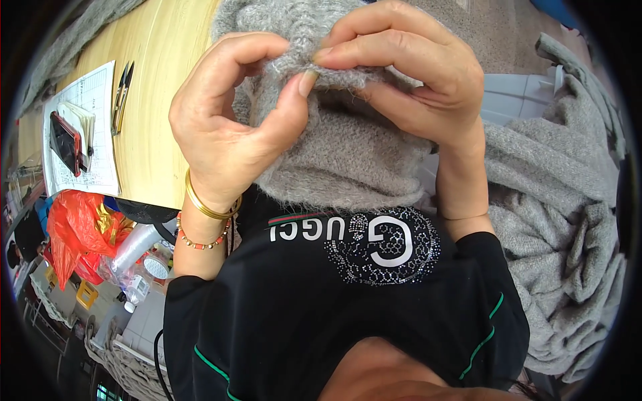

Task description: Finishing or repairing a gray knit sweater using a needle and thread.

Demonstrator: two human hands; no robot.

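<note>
A fuzzy grey knitted piece (374,157) lies in front of my chest and over the table's edge, with a ribbed, folded band at its top. My left hand (224,130) is closed on that band, its thumb and fingertips pressed to the knit. From the other side my right hand (428,77) pinches the same edge, its thumb hidden under the fabric. The two sets of fingertips nearly meet there. Below the pinched edge the knit opens into a dark fold.
On the wooden table (157,60) at the left lie thread snips (122,97), a paper sheet (101,170), a small notebook (85,120) and a dark phone (65,144). Lower left are a red plastic bag (70,227) and a bottle (138,289). More grey knitwear (562,200) is heaped at the right over a pale bin (515,93).
</note>
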